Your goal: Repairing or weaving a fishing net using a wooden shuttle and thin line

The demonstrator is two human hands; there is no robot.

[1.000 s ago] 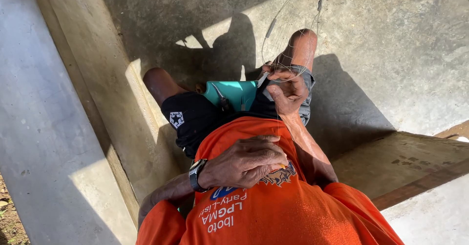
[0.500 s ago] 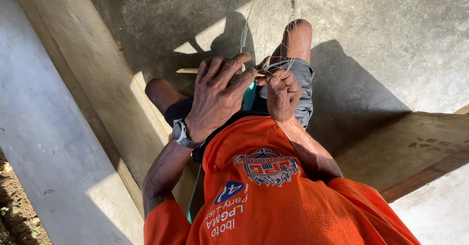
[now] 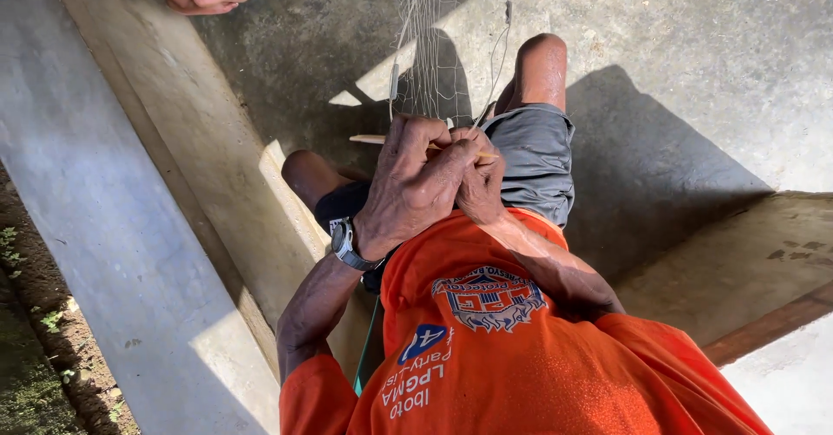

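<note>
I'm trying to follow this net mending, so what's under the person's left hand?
Under the left hand a thin wooden stick pokes out leftward, with fine net strands running up from the right hand. How the covered fingers grip the stick is hidden.

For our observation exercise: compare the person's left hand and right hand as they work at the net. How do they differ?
The left hand lies on top, its back fully visible, with a wristwatch at its wrist; the right hand is half hidden beneath it and its wrist is bare. Both are closed around a thin wooden stick at the fishing net.
</note>
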